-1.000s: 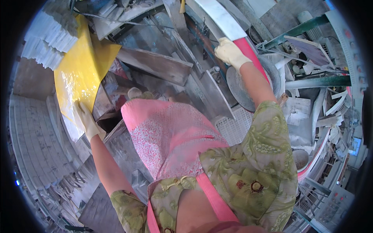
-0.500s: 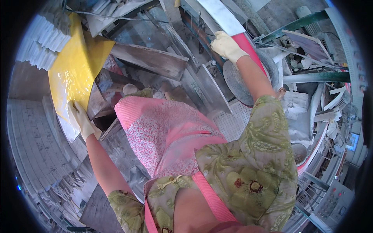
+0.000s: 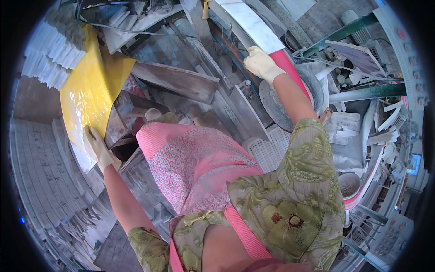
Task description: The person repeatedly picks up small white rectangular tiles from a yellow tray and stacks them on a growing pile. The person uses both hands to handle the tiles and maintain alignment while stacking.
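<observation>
Fingers [image 3: 87, 136] of the cream-gloved left hand [image 3: 99, 151] touch glossy yellow sheeting [image 3: 93, 90], grip unclear; right of it, cream-gloved right hand [image 3: 261, 63] curls, palm hidden.

The person is wearing a green flowered blouse [image 3: 290, 199] with short, wide sleeves [image 3: 309, 152] and a pink apron [image 3: 199, 165] with speckled print and plain straps [image 3: 244, 231]. Pale cream gloves [image 3: 273, 75] are covering the left hand [image 3: 96, 146] and right hand [image 3: 261, 63].
</observation>
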